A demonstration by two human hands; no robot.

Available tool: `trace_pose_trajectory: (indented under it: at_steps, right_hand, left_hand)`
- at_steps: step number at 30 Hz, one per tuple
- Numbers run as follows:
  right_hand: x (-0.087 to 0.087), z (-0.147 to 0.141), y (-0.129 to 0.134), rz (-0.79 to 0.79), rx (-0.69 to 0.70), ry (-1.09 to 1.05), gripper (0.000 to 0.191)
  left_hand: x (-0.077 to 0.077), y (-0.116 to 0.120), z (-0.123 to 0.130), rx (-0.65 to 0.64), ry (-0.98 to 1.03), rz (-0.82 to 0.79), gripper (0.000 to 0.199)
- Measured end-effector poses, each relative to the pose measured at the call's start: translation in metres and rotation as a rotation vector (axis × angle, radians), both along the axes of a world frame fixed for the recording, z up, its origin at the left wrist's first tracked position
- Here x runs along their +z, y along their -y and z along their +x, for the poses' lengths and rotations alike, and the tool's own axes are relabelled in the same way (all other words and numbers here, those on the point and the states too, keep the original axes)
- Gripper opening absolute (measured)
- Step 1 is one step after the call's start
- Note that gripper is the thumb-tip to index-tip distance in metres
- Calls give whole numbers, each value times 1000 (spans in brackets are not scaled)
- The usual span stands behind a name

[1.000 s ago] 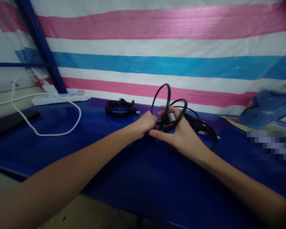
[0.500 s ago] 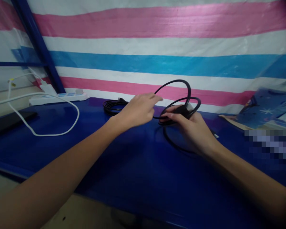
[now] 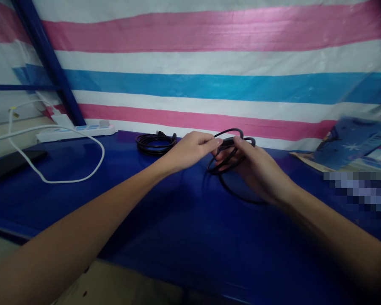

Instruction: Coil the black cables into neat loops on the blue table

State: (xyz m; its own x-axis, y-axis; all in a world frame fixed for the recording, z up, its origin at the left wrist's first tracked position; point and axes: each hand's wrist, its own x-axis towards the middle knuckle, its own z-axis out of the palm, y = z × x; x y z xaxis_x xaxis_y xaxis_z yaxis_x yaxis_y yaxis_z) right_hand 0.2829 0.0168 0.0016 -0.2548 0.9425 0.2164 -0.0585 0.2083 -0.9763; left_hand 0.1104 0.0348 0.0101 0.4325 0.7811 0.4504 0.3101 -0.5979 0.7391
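Note:
A loosely looped black cable (image 3: 224,170) is held above the blue table (image 3: 184,228) between both hands. My right hand (image 3: 257,165) grips its loops, with the thumb pressed on a thicker black piece of the cable. From the left, my left hand (image 3: 193,148) pinches the other end of that thicker piece between thumb and fingers. One strand of the cable hangs below and runs behind my right wrist. Just behind my left forearm, a second black cable (image 3: 152,145) lies neatly coiled on the table, its dark plug ends on top.
At the back left sits a white power strip (image 3: 78,133) with a white charger (image 3: 62,120) plugged in. A white cord (image 3: 101,154) curves over the table beside a flat black object (image 3: 15,165). Blue printed packaging (image 3: 352,142) lies at the right. Striped sheeting (image 3: 197,87) hangs behind.
My left hand has moved right and closed on the cable's thicker piece. The tall loops above my right hand have dropped lower, and its thumb has shifted up.

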Motion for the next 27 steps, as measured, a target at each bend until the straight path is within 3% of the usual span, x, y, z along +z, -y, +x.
trace_pose_trajectory:
  at_steps: [6,13,15,19,21,25,27]
  right_hand:
    - [-9,0,-7,42,-50,43,24]
    - [-8,-4,0,18,11,164,16]
    - [-6,-2,-1,-10,-23,140,10]
    - [-7,3,-7,-11,-129,92,11]
    - [-10,3,-8,102,-157,186,17]
    - [-14,0,-2,557,-291,684,38]
    - [-14,-2,3,692,-387,935,52]
  left_hand:
    - [-14,-4,8,72,-5,-218,37]
    - [-9,5,5,155,-454,-42,39]
    - [-9,5,5,146,-486,-39,44]
    - [-15,-1,9,145,-138,-163,47]
    - [-18,-3,14,97,92,-261,43]
    - [-17,2,22,-127,362,-477,44]
    - [-15,6,24,-256,403,-532,44]
